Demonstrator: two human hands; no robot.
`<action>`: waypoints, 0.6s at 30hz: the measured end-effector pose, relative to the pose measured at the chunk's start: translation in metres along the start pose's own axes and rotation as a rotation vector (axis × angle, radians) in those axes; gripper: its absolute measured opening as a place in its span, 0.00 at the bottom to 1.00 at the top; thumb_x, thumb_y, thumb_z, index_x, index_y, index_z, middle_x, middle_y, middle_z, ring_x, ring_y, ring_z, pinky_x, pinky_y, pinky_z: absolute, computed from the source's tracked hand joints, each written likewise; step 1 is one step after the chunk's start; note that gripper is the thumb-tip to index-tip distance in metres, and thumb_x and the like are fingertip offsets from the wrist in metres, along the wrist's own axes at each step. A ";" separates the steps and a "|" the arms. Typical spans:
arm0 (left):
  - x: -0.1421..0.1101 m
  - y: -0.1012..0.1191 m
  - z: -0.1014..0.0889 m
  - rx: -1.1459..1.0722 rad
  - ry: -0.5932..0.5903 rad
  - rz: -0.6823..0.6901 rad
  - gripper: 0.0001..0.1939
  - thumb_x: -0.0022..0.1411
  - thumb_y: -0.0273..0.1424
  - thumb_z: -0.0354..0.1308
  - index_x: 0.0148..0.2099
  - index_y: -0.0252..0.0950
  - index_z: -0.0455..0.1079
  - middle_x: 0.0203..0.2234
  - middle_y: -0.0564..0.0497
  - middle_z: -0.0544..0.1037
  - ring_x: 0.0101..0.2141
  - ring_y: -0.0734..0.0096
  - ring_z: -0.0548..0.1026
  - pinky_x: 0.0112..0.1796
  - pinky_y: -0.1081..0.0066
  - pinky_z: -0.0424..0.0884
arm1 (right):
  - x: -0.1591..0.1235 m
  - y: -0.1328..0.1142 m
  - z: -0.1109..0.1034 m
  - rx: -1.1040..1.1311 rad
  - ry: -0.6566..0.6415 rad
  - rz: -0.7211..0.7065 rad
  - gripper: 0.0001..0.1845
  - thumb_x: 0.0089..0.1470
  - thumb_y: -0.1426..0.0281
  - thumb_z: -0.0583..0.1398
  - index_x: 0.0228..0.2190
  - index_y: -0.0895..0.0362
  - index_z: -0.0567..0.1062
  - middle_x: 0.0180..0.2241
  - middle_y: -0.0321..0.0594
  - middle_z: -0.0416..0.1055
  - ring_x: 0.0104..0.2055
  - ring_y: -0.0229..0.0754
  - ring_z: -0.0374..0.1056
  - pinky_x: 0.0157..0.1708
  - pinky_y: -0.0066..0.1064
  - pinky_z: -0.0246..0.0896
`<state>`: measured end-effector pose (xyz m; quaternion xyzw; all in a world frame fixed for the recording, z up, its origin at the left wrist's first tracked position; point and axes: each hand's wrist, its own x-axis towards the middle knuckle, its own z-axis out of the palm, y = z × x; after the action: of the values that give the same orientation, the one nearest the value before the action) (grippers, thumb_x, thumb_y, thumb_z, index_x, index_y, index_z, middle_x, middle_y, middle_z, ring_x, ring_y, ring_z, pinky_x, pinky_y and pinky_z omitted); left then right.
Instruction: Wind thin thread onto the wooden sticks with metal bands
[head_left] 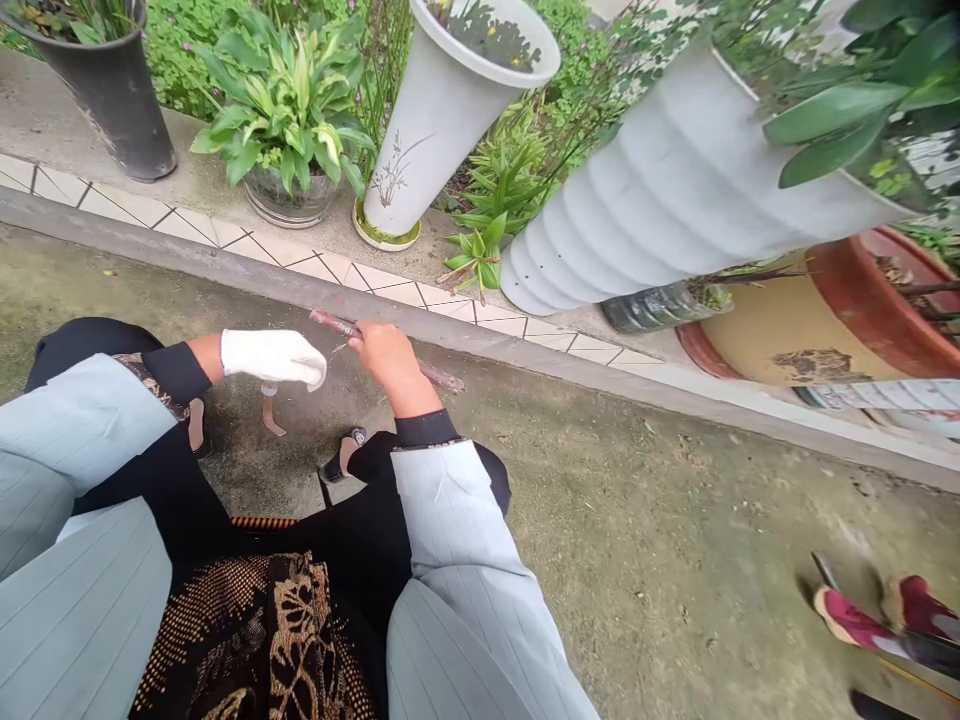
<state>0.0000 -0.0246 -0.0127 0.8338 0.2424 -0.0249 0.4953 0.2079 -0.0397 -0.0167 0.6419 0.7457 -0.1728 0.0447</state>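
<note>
My left hand (276, 358) wears a white glove, its fingers curled and pointing right. Directly beneath it shows a small tool with a pale collar and a curved brown blade (271, 414); its upper end is hidden by the glove. My bare right hand (386, 362) is wrapped round a reddish-brown stick (444, 378). The stick slants from upper left to lower right and sticks out on both sides of the fist. Some pale marks, too small to read, show near its left end. The left glove is close to that end, apart from it as far as I can see.
Along a tiled ledge (300, 262) stand a black pot (120, 100), a leafy plant in a clear pot (292, 195), a tall white planter (442, 110), a ribbed grey planter (622, 190) and a tan-and-red pot (795, 310). A person's red shoes (847, 620) are at lower right.
</note>
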 end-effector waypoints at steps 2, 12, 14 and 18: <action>-0.004 0.002 -0.011 -0.012 0.005 0.016 0.15 0.66 0.35 0.50 0.36 0.31 0.74 0.28 0.52 0.76 0.29 0.76 0.69 0.32 0.77 0.64 | 0.001 -0.006 0.006 -0.053 -0.110 -0.034 0.16 0.61 0.66 0.55 0.44 0.60 0.77 0.43 0.57 0.76 0.45 0.52 0.72 0.41 0.36 0.59; -0.012 -0.018 -0.041 0.039 0.460 -0.124 0.15 0.60 0.37 0.51 0.35 0.31 0.74 0.28 0.51 0.75 0.31 0.72 0.69 0.37 0.73 0.63 | -0.013 -0.025 0.001 0.161 -0.231 -0.532 0.09 0.60 0.66 0.58 0.36 0.56 0.77 0.33 0.39 0.75 0.33 0.39 0.65 0.33 0.29 0.49; -0.013 -0.025 -0.044 0.096 0.497 -0.197 0.16 0.60 0.38 0.51 0.36 0.32 0.74 0.27 0.52 0.75 0.30 0.72 0.69 0.36 0.73 0.62 | -0.016 -0.022 -0.004 0.287 -0.158 -0.618 0.10 0.61 0.66 0.57 0.35 0.57 0.76 0.32 0.37 0.74 0.32 0.37 0.63 0.34 0.28 0.49; -0.012 -0.042 -0.037 0.100 0.442 -0.170 0.15 0.60 0.38 0.51 0.35 0.32 0.74 0.27 0.53 0.74 0.29 0.73 0.67 0.33 0.75 0.61 | -0.017 -0.013 -0.010 0.466 0.046 -0.554 0.12 0.60 0.64 0.57 0.37 0.59 0.76 0.32 0.37 0.72 0.34 0.39 0.63 0.37 0.28 0.53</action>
<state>-0.0356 0.0184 -0.0249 0.8192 0.4128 0.1044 0.3843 0.2000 -0.0545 0.0002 0.4121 0.8328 -0.3293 -0.1680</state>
